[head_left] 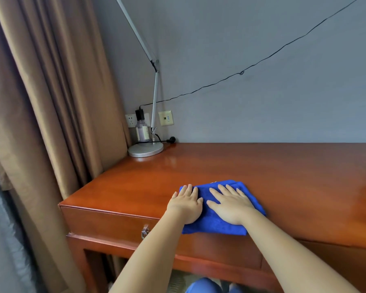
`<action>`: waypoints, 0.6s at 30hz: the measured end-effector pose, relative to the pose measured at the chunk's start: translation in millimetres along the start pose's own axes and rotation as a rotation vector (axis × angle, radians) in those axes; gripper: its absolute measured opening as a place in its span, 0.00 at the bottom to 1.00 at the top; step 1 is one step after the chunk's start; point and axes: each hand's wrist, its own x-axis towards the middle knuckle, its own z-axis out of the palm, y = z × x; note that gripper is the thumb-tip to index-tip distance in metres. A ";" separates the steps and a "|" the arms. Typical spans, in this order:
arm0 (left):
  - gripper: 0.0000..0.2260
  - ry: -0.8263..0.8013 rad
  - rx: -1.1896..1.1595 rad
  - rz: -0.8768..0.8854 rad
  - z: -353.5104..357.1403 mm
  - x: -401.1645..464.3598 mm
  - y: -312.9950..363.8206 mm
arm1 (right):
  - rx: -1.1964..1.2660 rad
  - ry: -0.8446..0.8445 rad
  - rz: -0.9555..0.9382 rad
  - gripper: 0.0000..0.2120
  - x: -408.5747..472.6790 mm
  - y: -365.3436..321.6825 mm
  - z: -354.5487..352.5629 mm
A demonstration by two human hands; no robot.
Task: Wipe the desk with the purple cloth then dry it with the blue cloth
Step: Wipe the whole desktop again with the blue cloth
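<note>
Near the desk's [262, 172] front-left edge: drying stage, blue cloth [220, 225] pressed flat.
Left hand [185, 205] and right hand [230, 205] spread flat on it, gripping nothing; purple cloth unseen, wiping probably finished.

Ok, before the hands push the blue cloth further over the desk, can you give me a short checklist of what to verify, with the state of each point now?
1. Blue cloth lies flat on the desk: ok, folded, near the front edge.
2. Left hand presses on it: ok, fingers straight, on its left part.
3. Right hand presses on it: ok, palm flat, fingers spread.
4. Path toward the back left: not ok, the lamp base and a bottle stand in that corner, with a cable beside them.
5. Purple cloth put away: cannot tell, it is not in view.
6. Desk already wiped, still wet: cannot tell, the surface only shines.
</note>
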 end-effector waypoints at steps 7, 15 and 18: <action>0.25 -0.017 -0.009 0.055 3.1 29.9 37.1 | -0.001 0.013 0.080 0.28 5.4 41.5 -6.5; 0.25 -0.001 -0.031 0.078 -1.0 105.4 46.1 | -0.028 0.026 0.117 0.28 72.8 75.8 -16.8; 0.25 0.006 -0.030 0.079 -4.4 141.9 46.9 | -0.030 0.034 0.125 0.29 107.2 89.1 -21.0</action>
